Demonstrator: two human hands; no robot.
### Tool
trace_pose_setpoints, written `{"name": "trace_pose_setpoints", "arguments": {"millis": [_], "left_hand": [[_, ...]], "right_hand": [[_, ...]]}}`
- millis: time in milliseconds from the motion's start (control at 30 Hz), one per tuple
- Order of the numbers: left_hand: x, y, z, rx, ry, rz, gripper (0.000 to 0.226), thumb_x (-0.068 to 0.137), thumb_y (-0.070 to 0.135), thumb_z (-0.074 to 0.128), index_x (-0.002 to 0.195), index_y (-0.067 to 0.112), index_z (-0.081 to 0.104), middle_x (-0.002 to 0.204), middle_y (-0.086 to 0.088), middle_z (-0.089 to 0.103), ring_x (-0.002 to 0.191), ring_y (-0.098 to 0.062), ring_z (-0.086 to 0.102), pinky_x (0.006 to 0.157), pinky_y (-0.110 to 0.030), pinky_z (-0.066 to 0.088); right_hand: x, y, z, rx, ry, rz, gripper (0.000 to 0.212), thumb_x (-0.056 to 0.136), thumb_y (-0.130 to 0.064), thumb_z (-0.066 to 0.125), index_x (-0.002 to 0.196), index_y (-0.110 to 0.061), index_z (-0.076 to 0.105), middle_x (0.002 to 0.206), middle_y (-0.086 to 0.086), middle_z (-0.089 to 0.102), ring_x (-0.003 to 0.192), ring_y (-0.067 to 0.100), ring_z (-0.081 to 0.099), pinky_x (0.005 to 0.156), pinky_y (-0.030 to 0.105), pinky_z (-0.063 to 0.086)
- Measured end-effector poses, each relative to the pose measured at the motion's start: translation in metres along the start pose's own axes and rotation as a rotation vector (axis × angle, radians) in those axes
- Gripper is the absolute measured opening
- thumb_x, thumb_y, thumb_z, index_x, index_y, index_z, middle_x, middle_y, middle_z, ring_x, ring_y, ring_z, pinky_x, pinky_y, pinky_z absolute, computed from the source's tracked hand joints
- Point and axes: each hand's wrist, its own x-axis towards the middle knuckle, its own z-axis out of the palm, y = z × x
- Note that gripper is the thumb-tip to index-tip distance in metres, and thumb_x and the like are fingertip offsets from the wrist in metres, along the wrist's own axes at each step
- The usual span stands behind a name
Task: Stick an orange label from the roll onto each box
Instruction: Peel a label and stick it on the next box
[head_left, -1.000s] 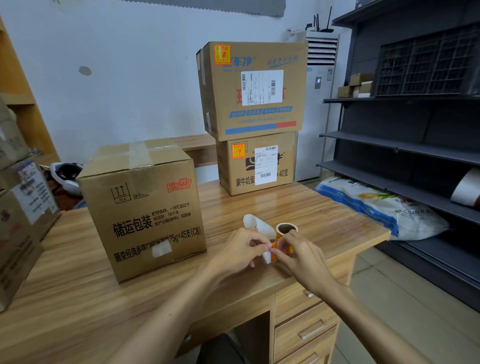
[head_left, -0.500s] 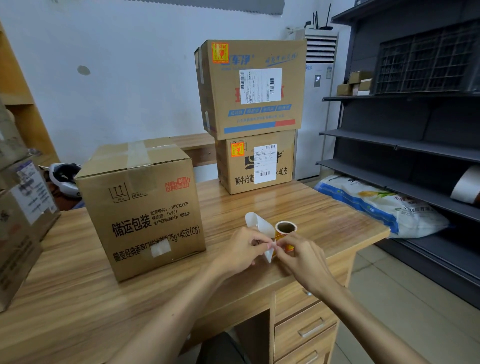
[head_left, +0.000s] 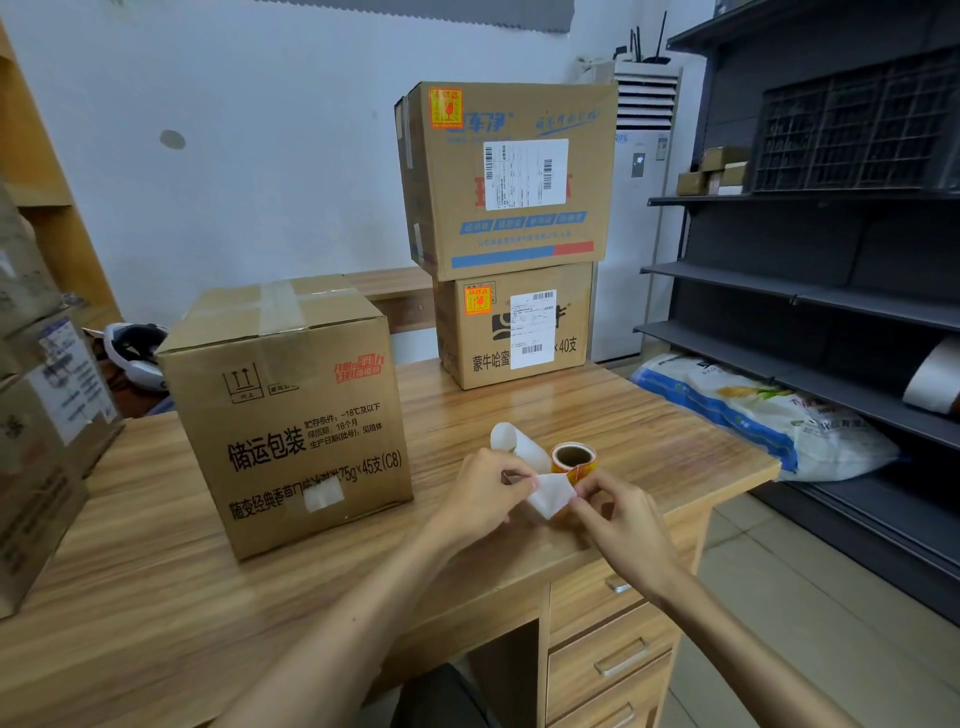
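The cartons (head_left: 47, 426) at the left are cut off by the frame edge and blurred, their labels unreadable. A white helmet (head_left: 136, 353) is half hidden behind the near box (head_left: 291, 415). Only the top of the label roll (head_left: 573, 457) shows; the right hand (head_left: 623, 525) and the backing strip (head_left: 550, 493) cover its lower side. Whether a label sits under the pinching fingertips cannot be told. The shipping label (head_left: 524, 174) print is too small to read. A pale roll (head_left: 935, 376) is cut by the right edge.
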Motion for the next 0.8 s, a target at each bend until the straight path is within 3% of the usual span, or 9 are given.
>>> {"name": "trace_pose_setpoints", "arguments": {"millis": [200, 300, 400, 500, 567, 667, 800], "left_hand": [[0.0, 0.0, 0.001, 0.031, 0.019, -0.034, 0.012, 0.095, 0.014, 0.068, 0.096, 0.011, 0.08, 0.084, 0.012, 0.068, 0.066, -0.01, 0.061, 0.05, -0.031, 0.058], [0.0, 0.003, 0.002, 0.038, 0.032, -0.053, 0.013, 0.095, 0.014, 0.068, 0.096, 0.011, 0.08, 0.085, 0.012, 0.07, 0.065, -0.015, 0.062, 0.053, -0.038, 0.058], [0.0, 0.005, 0.002, 0.036, 0.045, -0.068, 0.013, 0.095, 0.013, 0.068, 0.094, 0.011, 0.08, 0.082, 0.013, 0.069, 0.064, -0.018, 0.062, 0.051, -0.04, 0.058], [0.0, 0.007, 0.0, 0.052, 0.054, -0.076, 0.013, 0.096, 0.015, 0.067, 0.098, 0.013, 0.08, 0.088, 0.008, 0.07, 0.064, -0.02, 0.063, 0.043, -0.029, 0.052], [0.0, 0.006, -0.002, 0.062, 0.057, -0.083, 0.013, 0.096, 0.015, 0.067, 0.099, 0.014, 0.08, 0.087, 0.006, 0.068, 0.06, -0.01, 0.058, 0.042, -0.02, 0.043], [-0.003, 0.012, -0.007, 0.085, 0.073, -0.078, 0.019, 0.093, 0.022, 0.069, 0.111, 0.021, 0.077, 0.093, 0.007, 0.063, 0.064, 0.0, 0.051, 0.052, -0.018, 0.038], [-0.009, 0.028, -0.021, 0.095, 0.142, -0.026, 0.03, 0.095, 0.029, 0.068, 0.125, 0.027, 0.069, 0.113, 0.01, 0.062, 0.086, 0.001, 0.052, 0.081, -0.024, 0.04]], "right_hand": [[-0.009, 0.004, -0.021, 0.065, -0.038, 0.033, 0.01, 0.086, -0.028, 0.066, 0.077, -0.029, 0.063, 0.075, -0.008, 0.066, 0.058, 0.02, 0.055, 0.06, 0.043, 0.047], [-0.011, 0.004, -0.029, 0.081, -0.042, 0.066, 0.014, 0.085, -0.021, 0.065, 0.074, -0.027, 0.061, 0.072, -0.007, 0.064, 0.054, 0.015, 0.05, 0.058, 0.041, 0.044], [-0.014, 0.001, -0.036, 0.061, -0.013, 0.099, 0.015, 0.084, -0.016, 0.064, 0.072, -0.025, 0.06, 0.071, -0.007, 0.063, 0.057, 0.021, 0.052, 0.06, 0.045, 0.046], [-0.016, -0.003, -0.044, 0.039, 0.032, 0.111, 0.016, 0.083, -0.015, 0.062, 0.071, -0.023, 0.057, 0.067, -0.006, 0.061, 0.056, 0.018, 0.051, 0.059, 0.043, 0.045], [-0.016, -0.006, -0.049, 0.007, 0.087, 0.098, 0.015, 0.082, -0.016, 0.063, 0.071, -0.024, 0.055, 0.066, -0.003, 0.06, 0.059, 0.021, 0.054, 0.061, 0.044, 0.048], [-0.012, -0.013, -0.052, -0.075, 0.172, 0.024, 0.017, 0.081, -0.02, 0.065, 0.071, -0.027, 0.053, 0.063, -0.005, 0.058, 0.061, 0.014, 0.054, 0.06, 0.042, 0.047], [-0.002, -0.035, -0.041, -0.215, 0.205, -0.181, 0.019, 0.09, -0.039, 0.06, 0.077, -0.027, 0.053, 0.072, -0.013, 0.058, 0.062, 0.006, 0.054, 0.059, 0.032, 0.045]]}}
